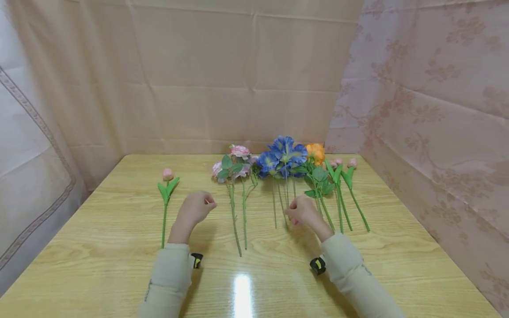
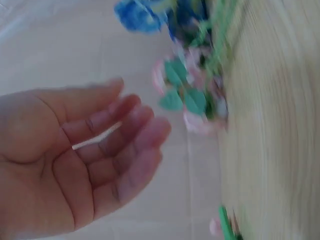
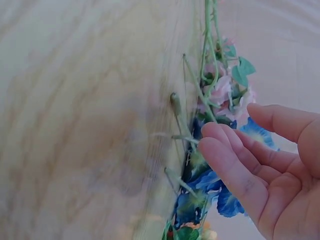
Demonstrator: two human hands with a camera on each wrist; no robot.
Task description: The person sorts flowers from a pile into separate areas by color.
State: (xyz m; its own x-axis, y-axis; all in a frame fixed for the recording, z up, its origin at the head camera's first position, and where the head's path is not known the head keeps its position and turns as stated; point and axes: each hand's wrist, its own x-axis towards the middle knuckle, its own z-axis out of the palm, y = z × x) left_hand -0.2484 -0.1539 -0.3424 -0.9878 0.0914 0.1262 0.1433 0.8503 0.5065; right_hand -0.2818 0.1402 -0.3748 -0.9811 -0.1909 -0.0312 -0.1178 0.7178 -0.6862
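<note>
My left hand (image 1: 195, 207) hovers above the table between a single pink tulip (image 1: 168, 175) and the pink roses (image 1: 240, 151). In the left wrist view its fingers (image 2: 140, 135) curve loosely round nothing. Over the lower stems of the blue flowers (image 1: 287, 152) is my right hand (image 1: 305, 212). The right wrist view shows its thumb and fingers (image 3: 225, 162) apart with nothing held, the blue petals (image 3: 230, 202) beyond them. The rose stems (image 1: 234, 221) lie between both hands, pointing toward me.
Right of the blue flowers lie an orange flower (image 1: 315, 153) and several pink tulips with green leaves (image 1: 347, 177). All rest on a wood-grain table (image 1: 99, 265). A beige curtain (image 1: 191, 79) hangs behind it, and a patterned cloth (image 1: 433, 110) along the right.
</note>
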